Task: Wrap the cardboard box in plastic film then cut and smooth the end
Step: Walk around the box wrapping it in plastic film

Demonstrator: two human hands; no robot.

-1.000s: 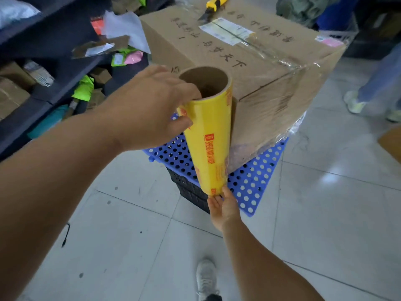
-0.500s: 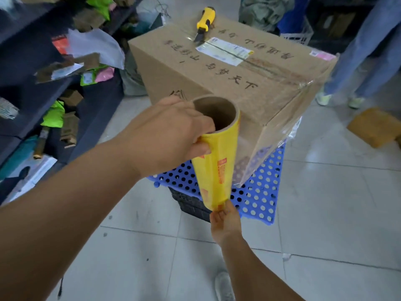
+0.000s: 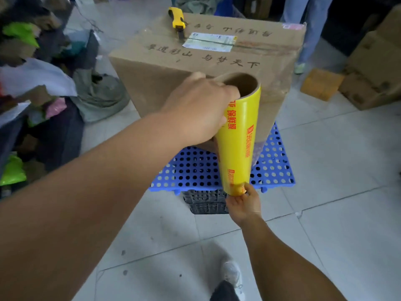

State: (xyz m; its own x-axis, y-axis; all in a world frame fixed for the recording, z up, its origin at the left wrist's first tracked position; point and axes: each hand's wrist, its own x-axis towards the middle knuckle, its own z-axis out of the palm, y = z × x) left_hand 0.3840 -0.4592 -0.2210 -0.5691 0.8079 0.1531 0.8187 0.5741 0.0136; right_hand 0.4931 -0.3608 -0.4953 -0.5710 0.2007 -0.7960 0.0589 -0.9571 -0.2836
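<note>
A large cardboard box (image 3: 195,68) with handwritten characters and a shipping label stands on a blue perforated board (image 3: 195,172) over a dark crate. A yellow roll of plastic film (image 3: 238,137) stands upright against the box's near face. My left hand (image 3: 195,107) grips the roll's top rim, fingers at the cardboard core. My right hand (image 3: 244,202) holds the roll's bottom end from below. Clear film shows on the box's right side. A yellow utility knife (image 3: 178,20) lies on the box's far top edge.
Dark shelves with clutter and bags (image 3: 32,94) line the left. Stacked cardboard boxes (image 3: 373,72) and a small yellow-brown box (image 3: 321,83) sit on the floor at right. A person's legs (image 3: 308,25) stand behind the box. My shoe (image 3: 232,276) is on the tiled floor below.
I have walked round the box to the left, so its near face now shows head-on. Both hands carried the roll along, still at its two ends.
</note>
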